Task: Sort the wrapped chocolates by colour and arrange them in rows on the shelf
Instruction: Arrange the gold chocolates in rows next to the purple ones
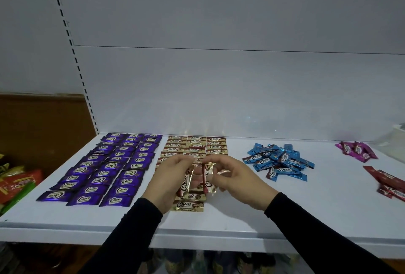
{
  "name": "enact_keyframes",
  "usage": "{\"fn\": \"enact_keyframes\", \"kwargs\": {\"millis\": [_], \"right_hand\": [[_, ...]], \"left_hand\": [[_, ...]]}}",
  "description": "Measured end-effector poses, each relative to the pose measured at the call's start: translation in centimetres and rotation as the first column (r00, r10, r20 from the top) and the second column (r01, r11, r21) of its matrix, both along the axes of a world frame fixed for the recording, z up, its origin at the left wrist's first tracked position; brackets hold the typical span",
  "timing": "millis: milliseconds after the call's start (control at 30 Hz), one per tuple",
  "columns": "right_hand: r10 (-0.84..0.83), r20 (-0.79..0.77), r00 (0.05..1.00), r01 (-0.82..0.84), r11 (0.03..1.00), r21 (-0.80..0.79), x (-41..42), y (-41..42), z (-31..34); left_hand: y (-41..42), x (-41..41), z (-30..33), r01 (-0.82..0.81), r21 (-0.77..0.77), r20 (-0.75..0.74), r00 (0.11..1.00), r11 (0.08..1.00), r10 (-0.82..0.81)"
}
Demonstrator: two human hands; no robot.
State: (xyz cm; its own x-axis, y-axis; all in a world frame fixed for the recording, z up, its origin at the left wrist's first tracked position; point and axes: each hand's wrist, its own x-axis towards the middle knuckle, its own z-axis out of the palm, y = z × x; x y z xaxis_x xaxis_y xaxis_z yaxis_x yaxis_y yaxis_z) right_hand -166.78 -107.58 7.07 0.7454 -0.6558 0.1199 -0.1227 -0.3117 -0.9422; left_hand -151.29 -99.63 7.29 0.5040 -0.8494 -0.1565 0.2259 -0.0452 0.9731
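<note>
Holding gold-wrapped chocolates above the white shelf (241,219), two hands in black sleeves meet at lower centre of the frame. The left hand (168,184) grips one gold chocolate (186,182) upright, long axis pointing away from the viewer, "Choco" readable along it. The right hand (232,177) pinches a second gold chocolate (207,177) just beside it, also upright. Directly beneath them lies the near end of the gold rows (195,146), whose pieces lie crosswise, so each held piece probably needs turning sideways before it is set down; the left hand is slightly nearer that end. At left of the frame, the purple rows (109,168) are laid out in three columns, each piece marked "Choco". At right of centre, a loose blue pile (277,162) awaits sorting. Further right, pink chocolates (356,150) and red chocolates (388,182) lie in small heaps.
</note>
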Motion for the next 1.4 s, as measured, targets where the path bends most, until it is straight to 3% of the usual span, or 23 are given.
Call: {"fn": "enact_keyframes", "kwargs": {"millis": [233,367,633,733,833,900,967,1067,1200,1267,1400], "right_hand": [[-0.171,0.198,0.965,0.097,0.937,0.336,0.1,-0.3,0.1],[-0.175,0.239,0.955,0.076,0.925,0.373,0.0,-0.2,0.1],[-0.195,0.205,0.959,0.109,0.923,0.368,-0.5,-0.5,-0.4],[-0.202,0.169,0.965,0.148,0.947,0.286,-0.6,-0.6,-0.9],[-0.202,0.053,0.978,0.207,0.970,-0.128,-0.9,-1.1,-1.5],[-0.170,-0.027,0.985,0.143,0.897,-0.418,-1.2,-1.3,-1.8],[-0.153,-0.042,0.987,0.104,0.827,-0.553,-1.2,-1.4,-2.1],[-0.192,-0.063,0.979,0.124,0.817,-0.563,-1.5,-1.5,-2.1],[-0.237,-0.226,0.945,0.075,0.829,-0.554,-2.1,-2.1,-2.4],[-0.267,-0.291,0.919,0.090,0.858,-0.505,-2.2,-2.1,-2.8],[-0.322,-0.278,0.905,0.210,0.906,-0.366,-1.9,-1.7,-3.2]], "left_hand": [[0.5,-0.3,-0.3,0.121,0.060,0.095,0.987,0.991,-0.127],[0.5,-0.6,-0.3,0.151,0.041,0.109,0.982,0.988,-0.155],[0.2,0.0,-0.8,0.028,-0.001,0.207,0.978,1.000,-0.027],[0.2,-0.1,-1.0,0.025,-0.006,0.217,0.976,1.000,-0.023],[0.2,-0.2,-0.9,0.051,0.021,0.229,0.972,0.998,-0.054],[0.2,-0.2,-0.9,0.063,0.035,0.234,0.970,0.997,-0.070],[0.2,-0.3,-1.0,0.083,0.041,0.234,0.968,0.996,-0.090],[0.2,-0.3,-1.0,0.070,0.052,0.233,0.969,0.996,-0.081],[0.5,0.3,-0.7,-0.029,0.031,0.161,0.987,0.999,0.024],[0.7,0.7,-0.6,-0.060,0.023,0.128,0.990,0.998,0.056],[1.0,1.1,-0.5,-0.074,0.016,0.118,0.990,0.997,0.071]]}}
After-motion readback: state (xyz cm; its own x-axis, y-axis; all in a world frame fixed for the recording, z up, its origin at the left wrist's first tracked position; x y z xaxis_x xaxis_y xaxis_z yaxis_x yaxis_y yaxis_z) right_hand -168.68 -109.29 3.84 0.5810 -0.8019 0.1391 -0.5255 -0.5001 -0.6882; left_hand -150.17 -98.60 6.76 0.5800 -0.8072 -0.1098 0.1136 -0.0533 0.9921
